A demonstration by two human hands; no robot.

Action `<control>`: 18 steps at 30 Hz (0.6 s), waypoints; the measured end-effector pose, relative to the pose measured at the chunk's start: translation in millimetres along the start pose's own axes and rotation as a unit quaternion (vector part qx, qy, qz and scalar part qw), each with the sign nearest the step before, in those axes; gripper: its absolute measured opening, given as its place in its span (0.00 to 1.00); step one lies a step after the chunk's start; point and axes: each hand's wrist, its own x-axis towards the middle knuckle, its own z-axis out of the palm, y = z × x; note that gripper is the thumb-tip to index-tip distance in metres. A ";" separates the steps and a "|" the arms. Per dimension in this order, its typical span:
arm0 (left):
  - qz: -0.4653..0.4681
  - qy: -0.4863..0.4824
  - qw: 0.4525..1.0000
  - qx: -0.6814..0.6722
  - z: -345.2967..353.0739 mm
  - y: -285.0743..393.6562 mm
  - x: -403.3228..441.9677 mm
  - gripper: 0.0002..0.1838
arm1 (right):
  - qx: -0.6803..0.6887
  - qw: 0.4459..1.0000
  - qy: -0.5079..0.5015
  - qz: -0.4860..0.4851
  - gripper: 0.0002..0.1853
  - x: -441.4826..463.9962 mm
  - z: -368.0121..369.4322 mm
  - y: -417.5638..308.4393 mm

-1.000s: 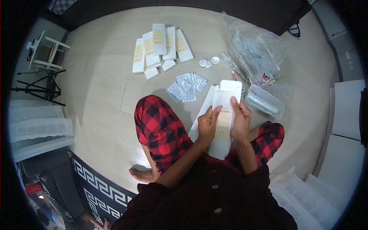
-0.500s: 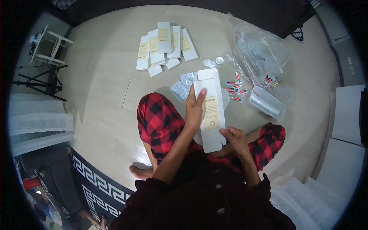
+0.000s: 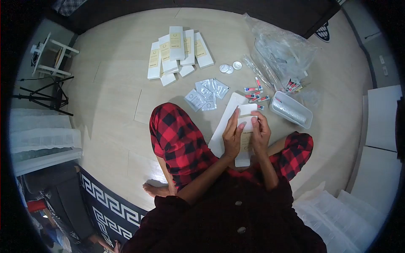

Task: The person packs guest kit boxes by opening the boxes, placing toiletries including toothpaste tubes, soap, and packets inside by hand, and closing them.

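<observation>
Both hands hold one white carton [image 3: 243, 159] with a cream label, upright between my knees, its top flap raised. My left hand [image 3: 233, 137] grips its left side with the thumb on the front. On the right side, my right hand [image 3: 260, 135] is closed round the edge near the top. Behind and left of it lies another flat white carton [image 3: 220, 130]. Small toothpaste tubes [image 3: 255, 95] are scattered just beyond the hands. Several silver-white sachets [image 3: 206, 95] lie on the floor to the left.
Labelled white boxes [image 3: 177, 46] are piled at the back. Round discs [image 3: 226, 68] lie beside them. Clear plastic bags [image 3: 282, 46] and a plastic tub [image 3: 311, 120] of round items are on the right. A tripod [image 3: 46, 96] stands left; a person's arm [image 3: 101, 242] shows at lower left.
The labelled carton has moved right and is now between both hands. My left hand has shifted down and right, and my right hand has risen to the carton's upper right side.
</observation>
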 end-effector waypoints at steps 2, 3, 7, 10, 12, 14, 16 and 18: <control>0.020 0.001 1.000 0.015 -3.1 0.2 3.7 0.21 | 0.015 1.000 -0.003 0.019 0.10 4.3 -4.9 0.6; 0.038 0.002 0.999 0.031 -4.5 0.4 5.9 0.19 | -0.014 1.000 -0.021 0.014 0.09 6.8 -7.0 -1.3; 0.092 -0.023 0.987 0.133 -10.5 0.7 16.3 0.18 | -0.102 0.992 -0.040 -0.069 0.06 13.6 -11.2 -6.4; 0.143 -0.085 0.961 0.222 4.1 9.1 17.0 0.36 | 0.035 0.998 0.058 0.001 0.04 22.7 -4.5 -6.0; 0.114 -0.104 0.973 0.173 10.9 15.3 15.7 0.43 | 0.031 0.999 0.044 0.001 0.05 24.2 -6.6 -14.4; 0.104 -0.144 0.976 0.129 14.1 12.5 20.2 0.54 | 0.026 0.999 0.029 -0.001 0.06 28.5 -9.2 -32.7; 0.091 -0.159 0.977 0.112 12.5 26.1 30.1 0.51 | 0.138 0.990 0.016 -0.010 0.11 35.1 -7.7 -54.2; 0.083 -0.173 0.977 0.095 10.9 41.1 42.4 0.49 | 0.113 0.993 -0.022 0.003 0.14 45.1 -16.3 -66.5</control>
